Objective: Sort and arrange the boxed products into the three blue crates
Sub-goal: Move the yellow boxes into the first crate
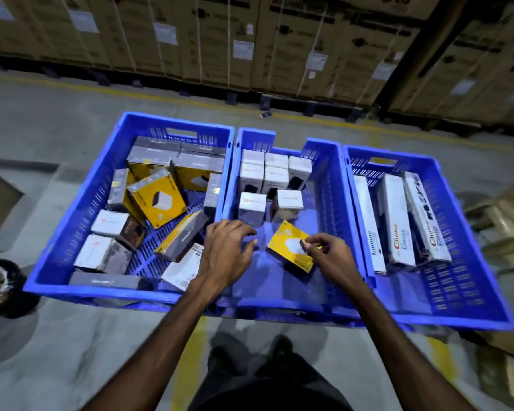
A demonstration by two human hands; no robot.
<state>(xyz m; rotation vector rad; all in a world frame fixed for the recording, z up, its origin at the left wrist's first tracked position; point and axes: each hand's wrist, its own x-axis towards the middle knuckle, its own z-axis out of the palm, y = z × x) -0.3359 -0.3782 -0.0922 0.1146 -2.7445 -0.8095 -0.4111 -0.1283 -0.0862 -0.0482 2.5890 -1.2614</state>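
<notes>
Three blue crates stand side by side on the floor. The left crate [72, 232] holds a jumble of yellow, grey and white boxes. Several white boxes [276, 179] stand upright at the back of the middle crate [330, 203]. The right crate [472, 262] holds three long white boxes [398, 223]. My right hand [327, 253] pinches a corner of a yellow box [288, 247], tilted over the middle crate's front half. My left hand [226, 250] hovers over the wall between the left and middle crates, fingers spread, holding nothing.
Stacked cardboard cartons [250, 40] on pallets line the far side behind a yellow floor line. A dark bin [0, 286] sits at the left edge. Loose cardboard [508, 223] lies to the right of the crates. My feet [250, 348] stand just before the middle crate.
</notes>
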